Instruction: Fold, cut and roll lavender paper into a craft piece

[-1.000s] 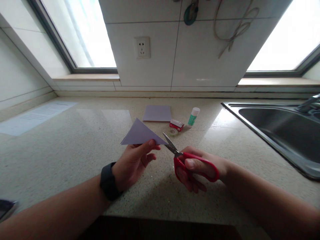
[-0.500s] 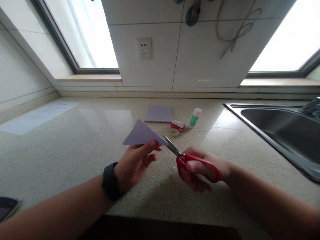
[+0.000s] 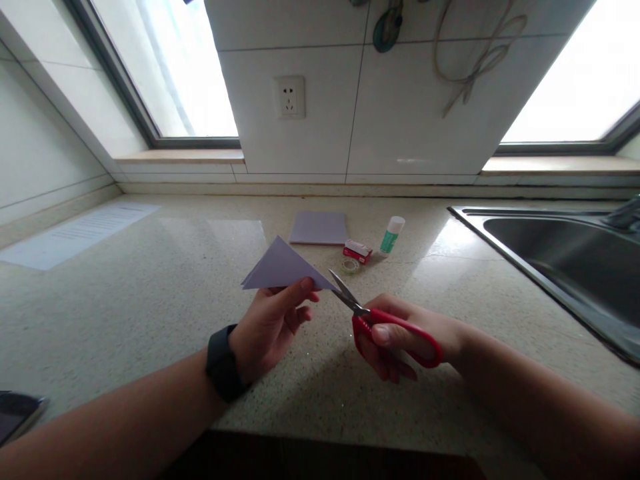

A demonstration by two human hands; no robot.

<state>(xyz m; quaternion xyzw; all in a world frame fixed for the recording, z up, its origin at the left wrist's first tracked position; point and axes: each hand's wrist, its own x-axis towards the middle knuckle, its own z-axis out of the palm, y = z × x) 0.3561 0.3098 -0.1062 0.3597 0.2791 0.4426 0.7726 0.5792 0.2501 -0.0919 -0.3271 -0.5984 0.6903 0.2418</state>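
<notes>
Pinching the lower edge of a folded purple paper triangle (image 3: 283, 270) between thumb and fingers, the left hand (image 3: 270, 323) is holding it up off the table (image 3: 150, 300), while the right hand (image 3: 400, 333) is keeping a closed grip through the red handles of a pair of scissors (image 3: 375, 319). Its blades are standing parted, their tips just beside the triangle's right-hand point, and no cut is showing in the paper so far; the folding appears to be finished and the snipping, by the look of it, is only about to begin. A black watch (image 3: 223, 363) is sitting on the left wrist. Farther back on the table are lying a stack of purple paper squares (image 3: 319, 228), a small red box (image 3: 357, 251), a roll of clear tape (image 3: 350, 265) and a glue stick (image 3: 391, 235), all untouched. A steel sink (image 3: 560, 257) is filling the right side, a printed sheet (image 3: 75, 233) the far left.
</notes>
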